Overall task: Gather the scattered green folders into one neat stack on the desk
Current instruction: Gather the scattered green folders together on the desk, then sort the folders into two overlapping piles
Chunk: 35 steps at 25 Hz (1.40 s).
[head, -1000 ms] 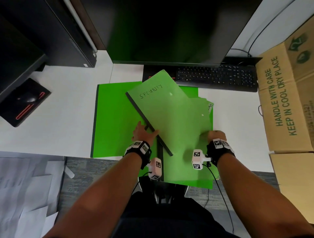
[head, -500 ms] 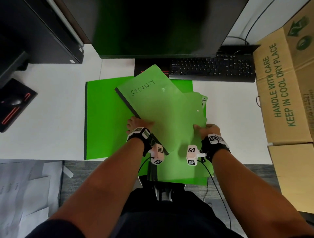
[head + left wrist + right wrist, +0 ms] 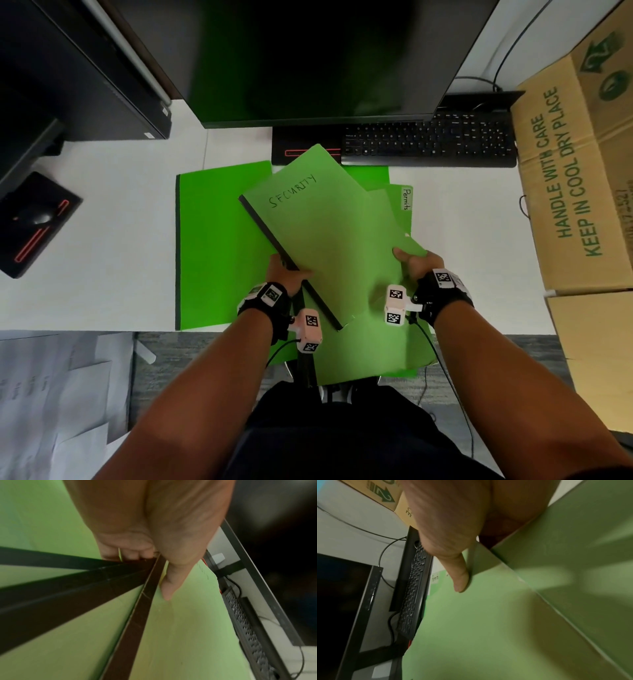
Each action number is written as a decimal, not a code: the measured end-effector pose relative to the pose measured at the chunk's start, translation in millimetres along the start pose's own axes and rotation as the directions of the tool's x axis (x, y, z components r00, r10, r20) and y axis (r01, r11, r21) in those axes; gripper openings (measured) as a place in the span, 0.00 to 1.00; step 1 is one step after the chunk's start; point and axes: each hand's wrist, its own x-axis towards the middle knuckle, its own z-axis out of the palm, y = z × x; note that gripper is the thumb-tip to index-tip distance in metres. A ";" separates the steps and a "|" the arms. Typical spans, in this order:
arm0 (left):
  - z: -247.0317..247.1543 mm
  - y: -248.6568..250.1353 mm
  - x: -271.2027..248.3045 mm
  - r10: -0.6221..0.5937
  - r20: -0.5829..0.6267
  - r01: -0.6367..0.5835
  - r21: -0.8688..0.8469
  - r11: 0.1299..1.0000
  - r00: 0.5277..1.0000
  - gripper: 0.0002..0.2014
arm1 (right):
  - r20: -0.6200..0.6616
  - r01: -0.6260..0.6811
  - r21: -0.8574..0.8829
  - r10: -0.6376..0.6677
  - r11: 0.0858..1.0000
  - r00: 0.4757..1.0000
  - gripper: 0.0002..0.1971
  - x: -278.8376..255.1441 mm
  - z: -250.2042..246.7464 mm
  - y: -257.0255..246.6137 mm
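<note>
A pale green folder marked SECURITY with a dark spine lies turned at an angle on top of the pile. My left hand grips its spine edge, thumb on the cover and fingers underneath. My right hand pinches its right edge, thumb on top. Beneath it lies a folder tabbed Permits, and another green folder hangs over the desk's front edge. A bright green folder lies flat on the white desk to the left.
A black keyboard and a dark monitor stand behind the folders. A cardboard box stands at the right. A black mouse on its pad sits at the far left. Loose white papers lie on the floor.
Both hands have shifted up along the SECURITY folder's edges and taken hold of it. The folder has turned slightly and its near end sits higher over the pile.
</note>
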 end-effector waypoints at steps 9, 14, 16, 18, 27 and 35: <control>-35.9 -5.6 -18.7 0.217 0.201 -0.176 -0.202 0.963 0.955 0.41 | 0.289 0.106 0.205 -0.163 0.973 0.943 0.52 15.7 -7.8 -2.6; -36.4 -4.8 -29.9 0.317 0.261 -0.334 0.021 0.943 0.912 0.43 | 0.256 0.268 0.033 -0.267 0.963 0.929 0.20 -10.0 7.7 -27.3; -29.2 0.6 -38.4 0.318 0.231 -0.329 0.011 0.944 0.920 0.38 | 0.127 0.386 -0.031 -0.379 0.922 0.917 0.18 -24.1 13.3 -35.0; -24.7 6.5 -41.6 0.346 0.129 -0.349 0.000 0.937 0.929 0.31 | 0.024 0.419 0.005 -0.419 0.908 0.908 0.21 -29.9 14.3 -39.1; -8.4 56.7 -72.8 0.512 0.026 -0.512 0.019 0.859 0.859 0.24 | 0.121 0.263 0.058 -0.268 0.963 0.956 0.33 -42.8 -10.1 -25.5; 10.5 48.2 -62.3 0.407 0.271 -0.473 0.262 0.841 0.873 0.41 | 0.067 0.260 0.014 -0.261 0.965 0.963 0.26 -35.3 -57.0 -1.3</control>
